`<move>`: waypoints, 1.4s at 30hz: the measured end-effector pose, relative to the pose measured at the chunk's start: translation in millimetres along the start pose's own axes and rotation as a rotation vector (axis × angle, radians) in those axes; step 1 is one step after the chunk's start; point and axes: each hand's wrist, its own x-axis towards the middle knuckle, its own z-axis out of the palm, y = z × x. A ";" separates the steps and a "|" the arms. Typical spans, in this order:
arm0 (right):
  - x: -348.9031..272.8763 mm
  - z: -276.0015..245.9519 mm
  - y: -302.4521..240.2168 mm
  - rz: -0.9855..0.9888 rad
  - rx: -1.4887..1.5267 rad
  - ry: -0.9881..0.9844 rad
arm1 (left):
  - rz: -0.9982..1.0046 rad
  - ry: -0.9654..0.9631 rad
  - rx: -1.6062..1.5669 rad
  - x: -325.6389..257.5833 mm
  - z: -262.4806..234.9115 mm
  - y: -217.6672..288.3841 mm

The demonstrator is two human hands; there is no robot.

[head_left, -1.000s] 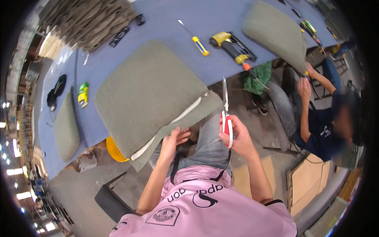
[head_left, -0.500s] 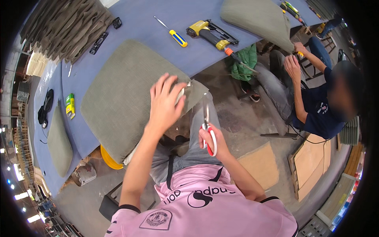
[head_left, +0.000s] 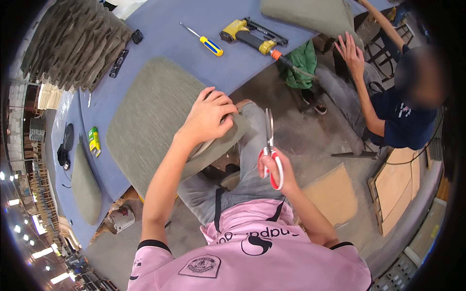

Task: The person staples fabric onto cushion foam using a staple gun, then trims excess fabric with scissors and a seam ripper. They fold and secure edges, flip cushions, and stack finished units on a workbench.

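A grey-green seat cushion (head_left: pixel 148 104) is lying across the near edge of the blue tabletop (head_left: pixel 167 36). The left hand (head_left: pixel 206 116) is resting half-curled over its corner; whether it is pinching cloth, I cannot tell. The right hand (head_left: pixel 279 172) is closing its fingers around scissors (head_left: pixel 270 133) beyond that edge, above the grey floor (head_left: pixel 313 153). A pneumatic stapler (head_left: pixel 252 38) is lying near the edge, rightward; a fabric stack (head_left: pixel 77 46) is rising far left. A co-worker (head_left: pixel 407 119) is sitting rightward.

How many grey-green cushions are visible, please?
3: the first cushion under the left hand, the second cushion at far left on the table, the third cushion at the top, by a co-worker's hand. Others may be hidden.
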 end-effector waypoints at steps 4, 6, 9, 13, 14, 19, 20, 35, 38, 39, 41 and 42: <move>-18.3 -19.5 -8.4 0.032 0.043 0.046 | -0.075 0.223 0.019 -19.0 18.3 66.5; -22.4 -23.1 -5.5 0.046 0.089 0.063 | -0.146 0.323 -0.053 -25.5 34.4 95.7; -29.2 -27.8 -6.0 0.103 0.040 0.050 | -0.579 0.280 -0.298 -24.6 47.5 119.6; -37.2 -22.0 0.8 0.196 0.040 0.002 | -0.685 0.358 -0.165 -0.7 63.9 110.1; -38.3 -19.5 5.0 0.214 0.048 -0.005 | -0.656 0.365 -0.103 4.7 67.7 104.7; -47.0 -14.0 4.2 0.207 0.007 -0.114 | -0.510 0.468 -0.074 -17.2 79.4 96.3; -46.9 -11.0 0.4 0.218 0.026 -0.132 | -0.605 0.492 -0.197 -23.4 80.4 99.0; -40.5 22.1 23.6 0.324 -0.069 -0.418 | -0.818 0.459 -0.389 -51.4 70.9 108.6; -26.1 28.2 15.3 0.279 -0.144 -0.400 | -0.855 0.399 -0.478 -57.7 69.8 115.2; -21.9 29.6 13.2 0.275 -0.184 -0.396 | -0.868 0.401 -0.522 -58.8 71.1 116.3; -17.0 36.9 12.3 0.224 -0.184 -0.377 | -0.894 0.403 -0.605 -61.8 73.9 116.8; -16.1 38.8 12.2 0.198 -0.184 -0.368 | -0.890 0.410 -0.635 -62.3 73.5 117.1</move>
